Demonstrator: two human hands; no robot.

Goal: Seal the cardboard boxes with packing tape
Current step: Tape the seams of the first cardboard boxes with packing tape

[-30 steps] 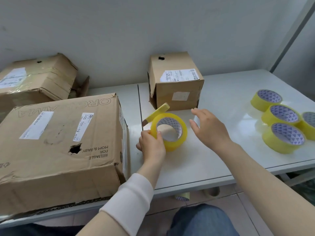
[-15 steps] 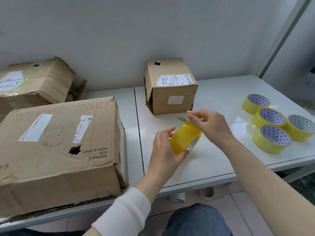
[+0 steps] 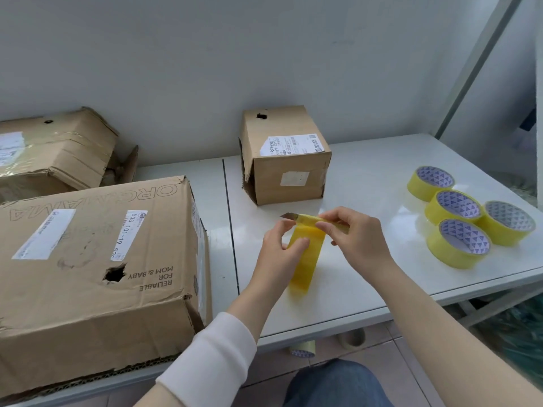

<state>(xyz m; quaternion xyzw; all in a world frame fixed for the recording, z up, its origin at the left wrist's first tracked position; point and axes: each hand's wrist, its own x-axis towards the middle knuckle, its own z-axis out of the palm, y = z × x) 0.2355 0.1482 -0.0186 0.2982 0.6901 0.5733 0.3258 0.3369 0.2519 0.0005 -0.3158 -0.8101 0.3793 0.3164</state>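
Gripping the tape roll (image 3: 305, 259) edge-on over the tabletop (image 3: 367, 177), the left hand (image 3: 276, 255) steadies it while the right hand (image 3: 357, 240) pinches a yellow cutter (image 3: 296, 218) across its top, likely to lift the tape end, with 3 boxes (image 3: 88, 259) left and behind and 4 spare rolls (image 3: 458, 243) at right.

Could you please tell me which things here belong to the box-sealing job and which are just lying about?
Job in hand: tape roll, gripped by the left hand; yellow cutter, held by the right hand; large box, small box and far-left box, awaiting sealing.

Lying about: four spare tape rolls on the table; another roll on the floor beneath.
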